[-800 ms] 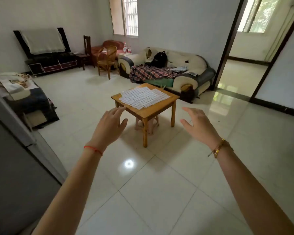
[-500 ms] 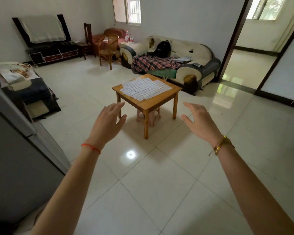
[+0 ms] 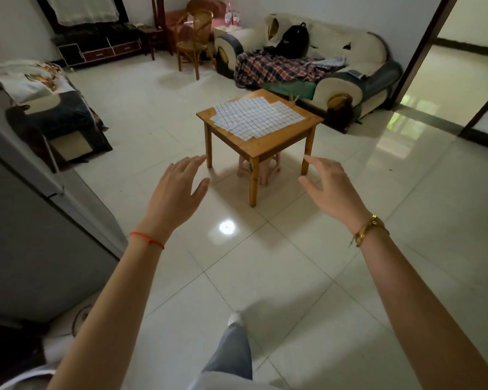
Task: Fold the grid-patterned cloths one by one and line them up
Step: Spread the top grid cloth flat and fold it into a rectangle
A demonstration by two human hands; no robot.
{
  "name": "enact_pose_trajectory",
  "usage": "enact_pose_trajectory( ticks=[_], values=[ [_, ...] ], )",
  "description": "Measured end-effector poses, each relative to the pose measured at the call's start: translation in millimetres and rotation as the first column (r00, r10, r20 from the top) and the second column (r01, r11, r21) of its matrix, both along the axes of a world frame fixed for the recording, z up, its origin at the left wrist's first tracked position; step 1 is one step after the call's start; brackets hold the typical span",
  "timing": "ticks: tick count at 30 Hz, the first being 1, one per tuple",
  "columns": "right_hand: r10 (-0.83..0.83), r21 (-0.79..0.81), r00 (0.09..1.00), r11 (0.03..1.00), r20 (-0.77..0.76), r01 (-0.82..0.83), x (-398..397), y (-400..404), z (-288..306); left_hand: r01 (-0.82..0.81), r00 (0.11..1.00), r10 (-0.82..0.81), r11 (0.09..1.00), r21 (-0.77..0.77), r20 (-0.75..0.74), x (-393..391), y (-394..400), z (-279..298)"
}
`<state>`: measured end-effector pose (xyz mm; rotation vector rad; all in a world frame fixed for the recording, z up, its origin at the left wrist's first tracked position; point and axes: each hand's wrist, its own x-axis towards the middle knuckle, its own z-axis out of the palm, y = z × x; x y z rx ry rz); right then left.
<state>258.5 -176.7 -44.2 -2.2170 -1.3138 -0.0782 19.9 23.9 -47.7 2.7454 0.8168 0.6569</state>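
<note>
A: Item one, please. The task's goods and where they lie.

B: White cloths with a thin blue grid pattern (image 3: 255, 117), several, laid flat and overlapping on the small square wooden worktop (image 3: 276, 144) in the middle of the room. The exact count cannot be told from here; the staggered edges show more than one. A pink plastic stool (image 3: 261, 170) stands under the worktop.

A: Item two. Hands.

B: Left hand (image 3: 174, 197), red thread at the wrist, fingers spread and relaxed, grasping nothing. Right hand (image 3: 331, 190), gold bracelet at the wrist, likewise released and empty. Both are held out in the air over the pale tiled floor (image 3: 279, 277), well apart from the cloths.

A: Item three. Handling, as you judge it.

B: Thin, light and limp, going by how flat they lie and how neatly each edge follows the one beneath. No weight to speak of, nothing fragile. They should slide easily over one another, so lifting one may drag its neighbour along.

A: Where to take hold?

B: The topmost cloth only, pinched at two adjoining corners where an edge stands free of the pile; the near corner pointing this way looks the handiest. A flat palm on the rest would keep them in place.

A: State of the task?

B: No cloth folded, none lined up.
</note>
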Motion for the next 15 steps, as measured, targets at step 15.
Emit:
enact_pose_trajectory(
  ticks=[15],
  values=[
    [0.071,-0.042,0.988,0.996,-0.136,-0.078,114.0,211.8,-35.8,-0.07,0.997,0.068,0.994,-0.083,-0.025,111.4,184.8,-21.8]
  ],
)
